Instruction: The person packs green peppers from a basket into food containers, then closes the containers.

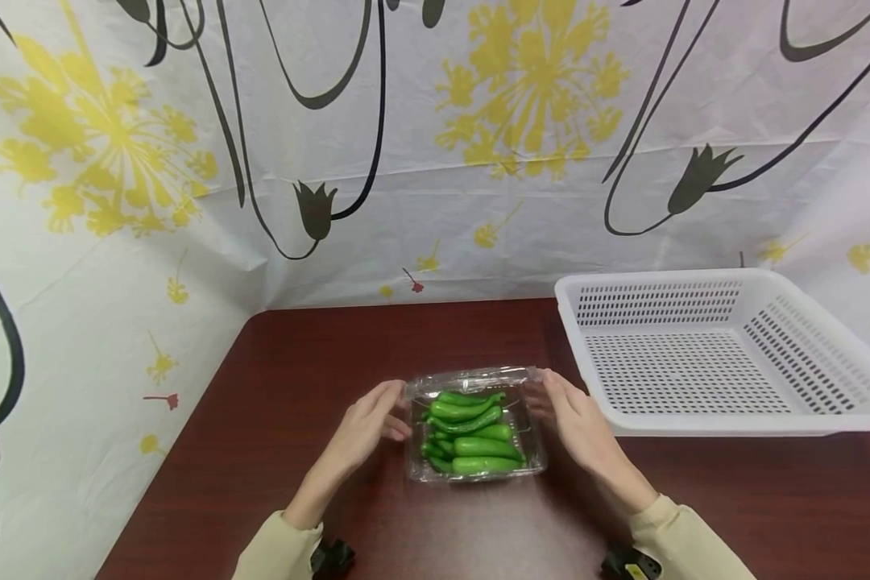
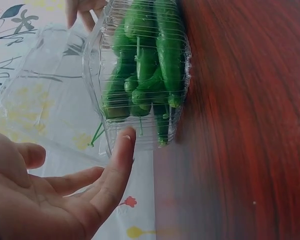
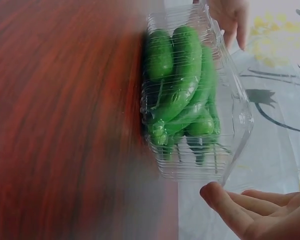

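A clear plastic clamshell box [image 1: 538, 459] rests on the table in front of me. Inside lie several green peppers [image 1: 482, 447], seen through the ribbed walls in both wrist views. Its transparent lid [image 2: 45, 75] appears raised in the left wrist view. My left hand [image 1: 362, 431] is at the box's left side, fingers loosely extended; one fingertip is close to the wall, and contact is unclear. My right hand [image 1: 583, 423] is at the right side near the far corner, fingers extended, a fingertip at the box's edge. Neither hand grips anything.
A white perforated plastic basket [image 1: 587, 379] stands to the right on the dark reddish wooden table [image 1: 319, 346]. A white sheet [image 1: 420, 217] with flower prints hangs behind and along the left. Dark wrist devices show below both sleeves.
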A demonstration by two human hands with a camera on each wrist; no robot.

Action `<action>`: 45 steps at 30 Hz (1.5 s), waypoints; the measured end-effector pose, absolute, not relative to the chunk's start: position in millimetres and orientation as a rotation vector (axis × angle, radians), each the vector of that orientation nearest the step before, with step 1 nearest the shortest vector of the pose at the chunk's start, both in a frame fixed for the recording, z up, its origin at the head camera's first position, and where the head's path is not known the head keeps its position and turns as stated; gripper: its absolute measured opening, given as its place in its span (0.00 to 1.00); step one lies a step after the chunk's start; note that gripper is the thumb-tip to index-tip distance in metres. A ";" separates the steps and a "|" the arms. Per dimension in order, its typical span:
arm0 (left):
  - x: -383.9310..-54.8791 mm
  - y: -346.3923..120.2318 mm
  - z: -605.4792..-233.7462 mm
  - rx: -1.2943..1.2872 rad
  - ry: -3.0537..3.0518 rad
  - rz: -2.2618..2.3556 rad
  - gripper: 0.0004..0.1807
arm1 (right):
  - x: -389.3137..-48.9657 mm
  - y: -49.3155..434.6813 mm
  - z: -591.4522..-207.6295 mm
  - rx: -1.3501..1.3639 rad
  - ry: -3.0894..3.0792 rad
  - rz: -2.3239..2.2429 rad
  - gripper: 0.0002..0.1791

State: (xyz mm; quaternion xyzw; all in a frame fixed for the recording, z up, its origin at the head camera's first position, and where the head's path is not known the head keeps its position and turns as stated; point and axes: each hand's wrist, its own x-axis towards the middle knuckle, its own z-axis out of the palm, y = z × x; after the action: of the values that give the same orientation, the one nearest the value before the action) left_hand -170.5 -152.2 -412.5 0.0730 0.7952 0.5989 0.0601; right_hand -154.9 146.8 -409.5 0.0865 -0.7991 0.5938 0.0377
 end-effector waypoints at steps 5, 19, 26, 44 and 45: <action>-167.0 -155.2 -412.6 0.285 2.385 1.786 0.26 | -150.8 149.1 -408.9 0.272 -2.474 1.827 0.26; -163.5 -163.4 -417.0 0.411 2.348 1.696 0.29 | -143.2 158.8 -407.5 0.293 -2.697 1.515 0.23; -161.5 -164.0 -419.9 0.422 2.381 1.649 0.27 | -140.0 162.5 -407.8 0.344 -2.765 1.409 0.24; -159.4 -165.6 -422.6 0.536 2.443 1.591 0.30 | -141.8 163.6 -414.9 0.433 -2.793 1.430 0.26; -159.1 -165.5 -422.6 0.537 2.441 1.594 0.30 | -141.9 163.6 -415.2 0.439 -2.791 1.427 0.27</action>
State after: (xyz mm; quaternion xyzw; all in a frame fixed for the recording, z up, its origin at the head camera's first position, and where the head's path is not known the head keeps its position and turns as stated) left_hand -159.1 -165.5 -422.6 0.1805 0.8202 0.5356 0.0883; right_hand -141.9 163.6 -415.2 0.1388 -0.8817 0.4508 -0.0118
